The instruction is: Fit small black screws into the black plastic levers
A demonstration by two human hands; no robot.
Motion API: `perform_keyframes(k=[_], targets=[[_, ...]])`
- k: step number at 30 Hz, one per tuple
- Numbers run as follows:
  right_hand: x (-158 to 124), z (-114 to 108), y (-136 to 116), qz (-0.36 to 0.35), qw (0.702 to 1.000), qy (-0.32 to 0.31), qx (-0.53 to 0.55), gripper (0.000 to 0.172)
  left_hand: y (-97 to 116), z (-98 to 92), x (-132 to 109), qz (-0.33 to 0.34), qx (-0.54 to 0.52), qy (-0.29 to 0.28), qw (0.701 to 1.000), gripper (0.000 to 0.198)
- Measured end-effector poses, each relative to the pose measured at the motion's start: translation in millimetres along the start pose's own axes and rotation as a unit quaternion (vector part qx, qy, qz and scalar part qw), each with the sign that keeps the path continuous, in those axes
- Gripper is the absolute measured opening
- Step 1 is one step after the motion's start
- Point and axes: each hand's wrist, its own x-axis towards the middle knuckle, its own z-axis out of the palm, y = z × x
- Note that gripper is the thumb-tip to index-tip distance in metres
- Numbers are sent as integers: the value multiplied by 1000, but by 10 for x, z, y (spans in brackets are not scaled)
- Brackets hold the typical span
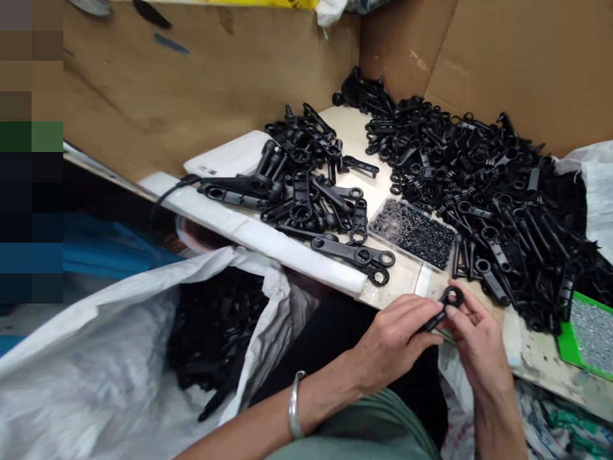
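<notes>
Between my two hands, at the table's front edge, is a black plastic lever-like part with a ring at its upper end. My left hand closes around its lower arm, which the fingers partly cover. The thumb and fingers of my right hand pinch it beside the ring. Just behind my hands stands a clear shallow tray of tiny black pieces. To the left lies a heap of similar black parts; a larger heap spreads to the right.
A white sack holding black parts hangs open below the table at left. A green tray of small shiny pieces sits at the right edge. Cardboard walls enclose the back. A white foam strip lines the front edge.
</notes>
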Motion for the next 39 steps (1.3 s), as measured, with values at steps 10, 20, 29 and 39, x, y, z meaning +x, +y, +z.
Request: perform_keyframes(k=[10,20,29,39], targets=[[677,-457,-660,-245,792,99,-550,56,-71,-559,-118,82,228,45,969,15],[964,-227,-628,-333,645,206,-656,44,-164,-986,-149,24,358,84,930,21],[605,434,-193,-513,734,-115,-430,32,-229,-1028,12,-23,355,58,933,10],[1420,464,250,-687,525,-184,-468,46,-310,-1057,136,-30,400,-134,906,22]])
